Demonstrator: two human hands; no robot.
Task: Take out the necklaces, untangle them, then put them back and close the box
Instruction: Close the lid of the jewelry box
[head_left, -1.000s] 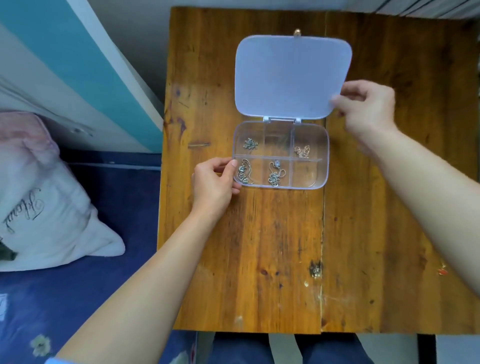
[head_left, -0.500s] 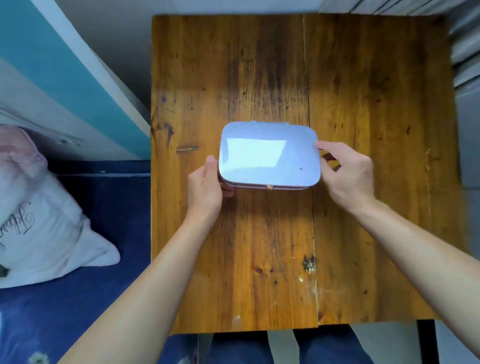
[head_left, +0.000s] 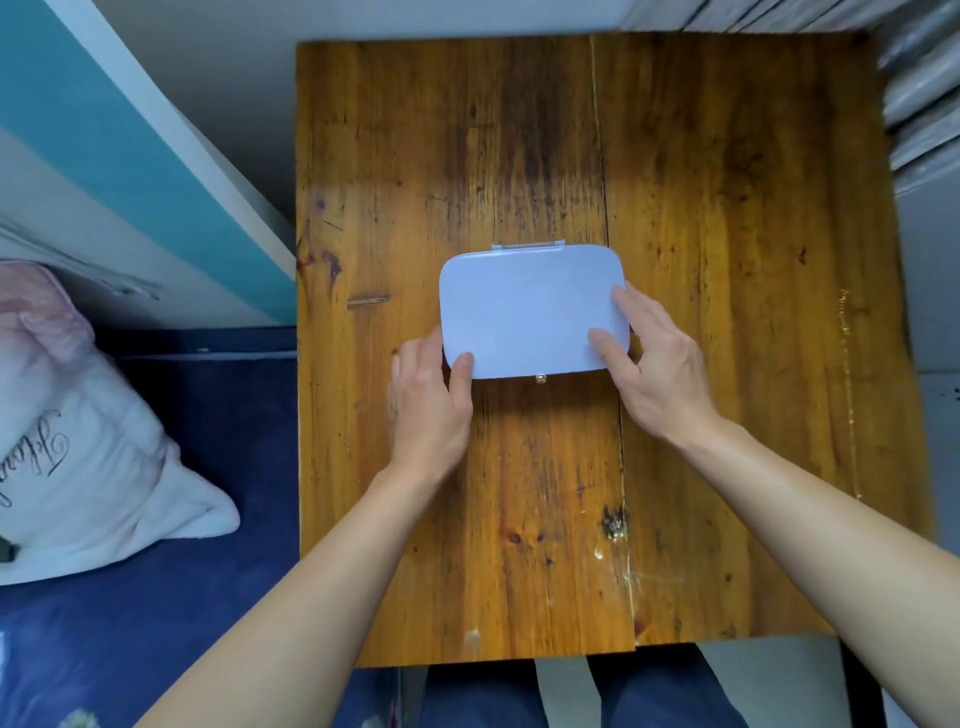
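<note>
The translucent plastic box (head_left: 524, 306) lies in the middle of the wooden table (head_left: 727, 208) with its lid down; glare makes the lid look pale blue-white. A small gold clasp (head_left: 541, 379) shows at its near edge and the hinge at its far edge. The necklaces inside are hidden by the lid. My left hand (head_left: 428, 405) grips the box's near left corner, thumb on the lid. My right hand (head_left: 654, 364) holds the near right corner, with fingers resting on the lid.
The table's left edge borders a bed with a dark blue sheet (head_left: 156, 597) and a white and pink pillow (head_left: 78, 431). A teal and white wall panel (head_left: 130, 171) runs along the far left. My knees show beneath the table's near edge.
The lid, open and held by my right hand a second ago, has come down onto the box. Both hands have shifted onto the near corners with fingers on the lid.
</note>
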